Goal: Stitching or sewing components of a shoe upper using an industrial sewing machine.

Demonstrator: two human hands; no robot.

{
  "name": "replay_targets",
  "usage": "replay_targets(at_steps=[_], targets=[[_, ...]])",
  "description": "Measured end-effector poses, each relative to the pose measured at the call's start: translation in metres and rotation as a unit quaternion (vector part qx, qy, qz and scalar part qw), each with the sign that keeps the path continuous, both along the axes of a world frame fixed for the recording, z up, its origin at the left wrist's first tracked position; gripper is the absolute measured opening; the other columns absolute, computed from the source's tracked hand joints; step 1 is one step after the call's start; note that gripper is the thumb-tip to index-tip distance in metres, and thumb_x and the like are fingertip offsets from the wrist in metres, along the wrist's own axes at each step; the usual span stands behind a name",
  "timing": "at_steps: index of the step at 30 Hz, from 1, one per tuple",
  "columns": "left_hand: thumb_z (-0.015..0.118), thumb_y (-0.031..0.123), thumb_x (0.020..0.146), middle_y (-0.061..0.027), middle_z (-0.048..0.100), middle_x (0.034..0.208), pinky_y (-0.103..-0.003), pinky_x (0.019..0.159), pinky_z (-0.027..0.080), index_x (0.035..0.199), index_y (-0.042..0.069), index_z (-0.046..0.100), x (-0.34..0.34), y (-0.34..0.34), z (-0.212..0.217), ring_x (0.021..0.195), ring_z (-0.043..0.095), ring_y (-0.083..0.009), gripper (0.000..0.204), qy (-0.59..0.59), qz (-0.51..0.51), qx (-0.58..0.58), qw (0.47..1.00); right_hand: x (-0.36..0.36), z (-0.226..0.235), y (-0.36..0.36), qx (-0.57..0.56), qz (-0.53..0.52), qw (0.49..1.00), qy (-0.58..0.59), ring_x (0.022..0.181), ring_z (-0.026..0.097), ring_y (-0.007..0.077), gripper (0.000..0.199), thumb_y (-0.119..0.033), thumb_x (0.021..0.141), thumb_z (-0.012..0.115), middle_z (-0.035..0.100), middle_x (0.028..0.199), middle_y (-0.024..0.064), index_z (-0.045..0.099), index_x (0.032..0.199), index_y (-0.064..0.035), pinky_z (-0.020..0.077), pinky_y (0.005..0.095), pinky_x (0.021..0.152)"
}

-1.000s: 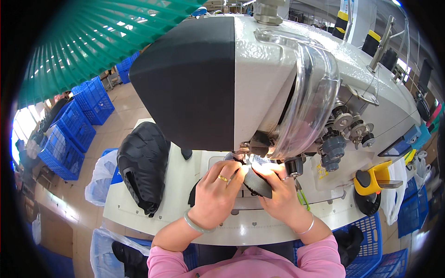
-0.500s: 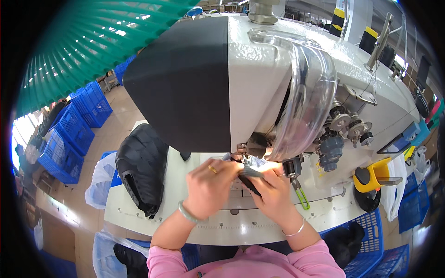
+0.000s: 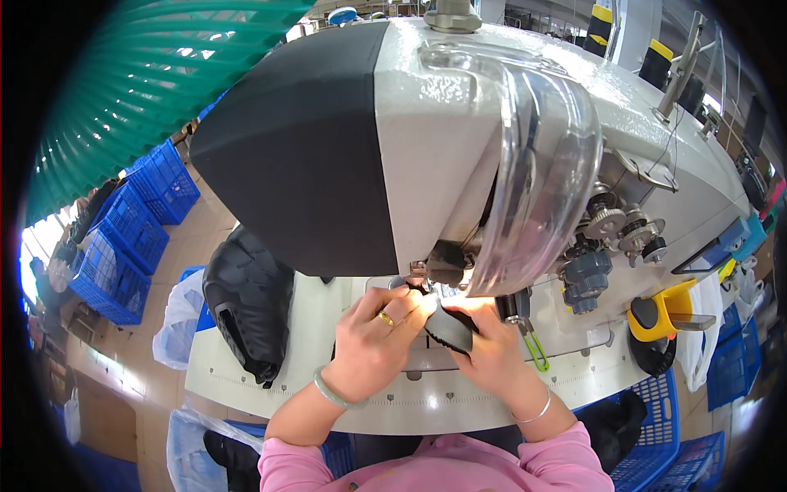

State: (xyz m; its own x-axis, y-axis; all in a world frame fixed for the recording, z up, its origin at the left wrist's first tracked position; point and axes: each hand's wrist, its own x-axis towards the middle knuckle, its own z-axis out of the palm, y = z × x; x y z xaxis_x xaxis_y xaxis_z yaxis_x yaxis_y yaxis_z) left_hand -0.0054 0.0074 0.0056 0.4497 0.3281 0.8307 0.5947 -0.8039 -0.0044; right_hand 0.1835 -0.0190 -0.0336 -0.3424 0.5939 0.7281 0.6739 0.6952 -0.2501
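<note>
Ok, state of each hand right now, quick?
Left hand: closed, apparently pinching the left edge of the grey textured piece.
Right hand: closed on the right side of the same piece.

Left forearm point(image 3: 305, 416) and right forearm point(image 3: 543, 420) angled inward, left hand point(image 3: 370, 343) back upward, its fingers point(image 3: 399, 310) bent and bunched in a pinch, right hand point(image 3: 492, 353) tilted inward, gripping, both hands' fingertips close together.

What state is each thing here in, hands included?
Left hand: pinching the grey piece
Right hand: gripping it too
Grey piece: held, curved
Sewing machine: lit below; running unclear
Black bundle, left: lying on the table
Green-handled tool: lying on it
Lower-right blue crate: black items inside
</note>
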Motion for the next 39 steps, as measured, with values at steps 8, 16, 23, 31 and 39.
replay_targets(at_steps=[8,16,23,31,39], targets=[[0.061,0.006,0.067,-0.0107,0.055,0.101,-0.035,0.073,0.05,0.1,0.0,0.063,0.003,-0.01,0.013,0.091,0.056,-0.0272,0.034,0.098,0.049,-0.034,0.993,-0.004,0.01,-0.004,0.032,-0.03,0.999,0.014,0.092,0.062,0.0294,0.041,-0.001,0.066,0.072,0.063,0.11,0.0075,0.066,0.106,-0.0046,0.0538,0.0345,0.068],[0.06,0.004,0.068,-0.0129,0.055,0.108,-0.036,0.075,0.049,0.102,0.0,0.062,0.001,-0.01,0.021,0.093,0.055,-0.0285,0.034,0.116,0.047,-0.072,0.99,-0.006,0.017,-0.005,0.052,-0.041,0.998,-0.015,0.092,0.062,0.0278,0.04,-0.004,0.065,0.074,0.063,0.108,0.0072,0.065,0.103,-0.0048,0.0512,0.0341,0.063],[0.06,0.003,0.068,-0.0142,0.055,0.108,-0.035,0.073,0.053,0.1,-0.002,0.061,-0.001,-0.007,0.022,0.094,0.057,-0.0285,0.032,0.114,0.021,-0.064,0.991,-0.011,0.009,-0.006,0.019,-0.031,0.999,0.005,0.103,0.056,0.0288,0.044,-0.004,0.064,0.07,0.06,0.114,0.0115,0.066,0.108,-0.0033,0.0391,0.0459,0.091],[0.066,0.004,0.069,-0.0093,0.062,0.097,-0.034,0.062,0.053,0.095,0.001,0.064,-0.004,0.0,0.011,0.083,0.062,-0.0251,0.026,0.046,-0.005,-0.07,0.997,-0.011,0.014,-0.003,0.002,-0.048,0.999,0.012,0.096,0.058,0.0251,0.037,-0.011,0.068,0.073,0.063,0.104,0.0053,0.068,0.105,-0.0049,0.0371,0.0406,0.084],[0.067,0.004,0.062,-0.0014,0.06,0.083,-0.031,0.054,0.049,0.089,0.007,0.068,0.014,0.007,-0.007,0.071,0.061,-0.0197,0.027,-0.065,0.051,0.02,0.996,-0.005,0.009,0.006,0.009,0.009,0.999,0.031,0.087,0.059,0.0222,0.03,-0.016,0.073,0.075,0.063,0.098,-0.0022,0.07,0.102,-0.0105,0.0381,0.0386,0.079]])
